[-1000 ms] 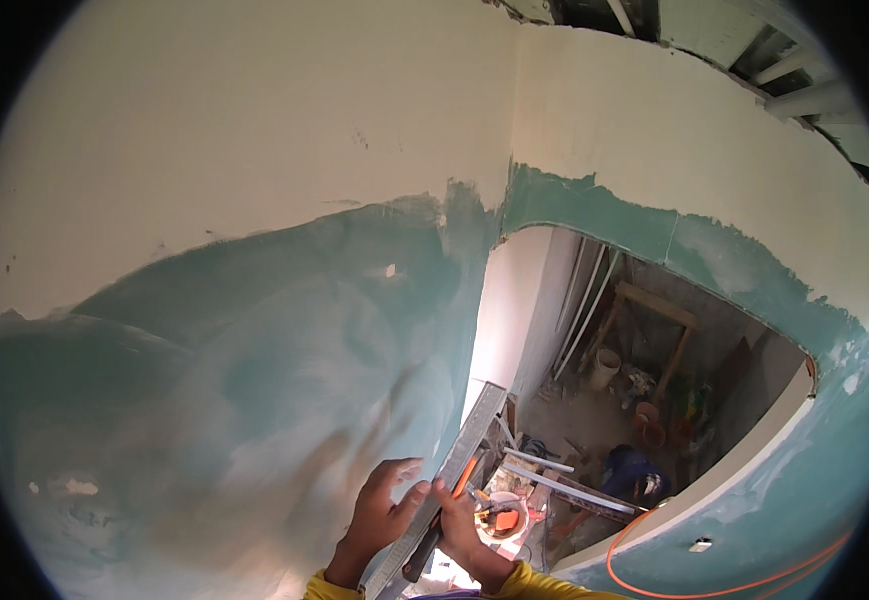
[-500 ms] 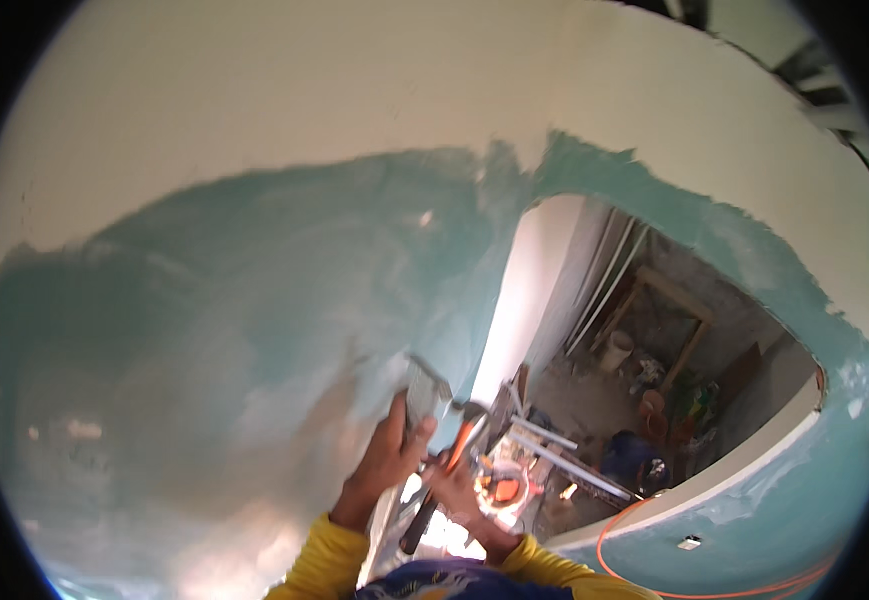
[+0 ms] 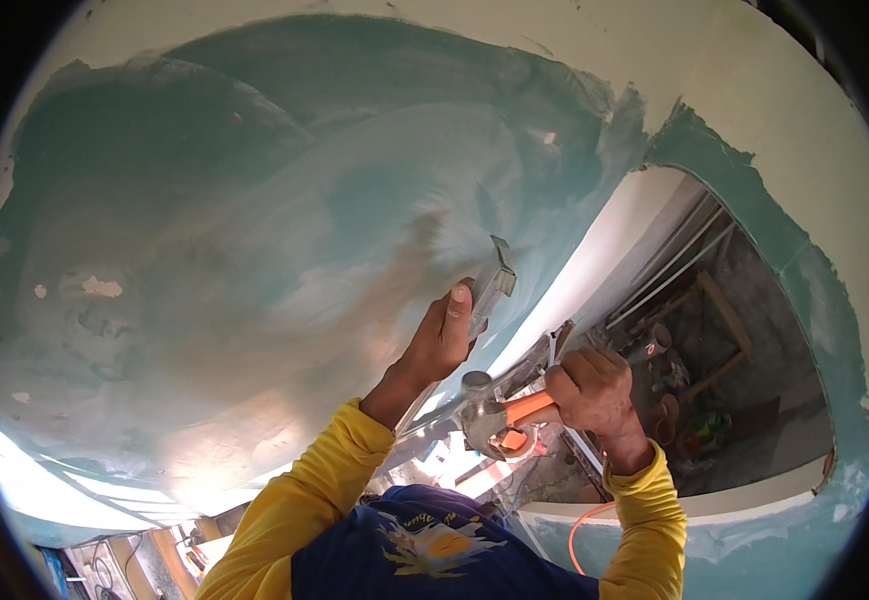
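Observation:
My left hand [image 3: 438,338] is raised in front of a teal-green wall with whitish smears [image 3: 284,230]. Its thumb and fingers close around a flat grey metal bracket [image 3: 495,280] whose upper end is bent over. The bracket's lower part is hidden by the hand. To the right and lower, my right hand [image 3: 590,393] wraps around the orange handle of a claw hammer [image 3: 481,416]. The hammer's metal head points left, below the left hand and apart from the bracket.
A large opening with a pale edge [image 3: 614,235] lies on the right. Through it show a wooden frame [image 3: 729,315], a bucket [image 3: 657,338] and clutter on a lower floor. An orange cord [image 3: 576,540] hangs beside my right sleeve. Boards [image 3: 169,560] stand at the lower left.
The hands have moved apart and up in view, the right one outward to the right. The hammer has turned from steeply slanted to nearly level. The view itself has also shifted.

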A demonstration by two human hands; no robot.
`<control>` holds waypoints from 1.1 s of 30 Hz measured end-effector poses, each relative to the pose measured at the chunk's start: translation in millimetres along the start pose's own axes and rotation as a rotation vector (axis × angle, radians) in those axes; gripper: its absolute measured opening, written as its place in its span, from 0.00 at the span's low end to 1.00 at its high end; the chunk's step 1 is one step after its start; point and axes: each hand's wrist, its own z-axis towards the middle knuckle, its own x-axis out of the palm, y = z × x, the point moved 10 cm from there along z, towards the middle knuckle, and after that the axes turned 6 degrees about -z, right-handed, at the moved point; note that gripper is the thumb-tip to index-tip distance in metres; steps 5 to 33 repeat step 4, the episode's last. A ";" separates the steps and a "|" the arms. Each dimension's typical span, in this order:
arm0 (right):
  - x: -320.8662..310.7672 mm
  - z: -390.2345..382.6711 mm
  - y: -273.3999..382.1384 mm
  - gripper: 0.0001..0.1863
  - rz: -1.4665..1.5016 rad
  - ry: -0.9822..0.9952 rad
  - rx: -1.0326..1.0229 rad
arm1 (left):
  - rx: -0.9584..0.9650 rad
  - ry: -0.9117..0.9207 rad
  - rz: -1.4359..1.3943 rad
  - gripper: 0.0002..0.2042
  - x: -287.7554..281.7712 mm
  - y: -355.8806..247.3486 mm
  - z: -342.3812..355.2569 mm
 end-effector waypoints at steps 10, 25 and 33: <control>-3.0 4.0 -54.9 0.32 -0.095 -0.009 0.255 | 0.015 0.071 -0.016 0.34 2.4 31.1 1.5; -3.0 4.0 -54.9 0.32 -0.095 -0.009 0.255 | 0.015 0.071 -0.016 0.34 2.4 31.1 1.5; -3.0 4.0 -54.9 0.32 -0.095 -0.009 0.255 | 0.015 0.071 -0.016 0.34 2.4 31.1 1.5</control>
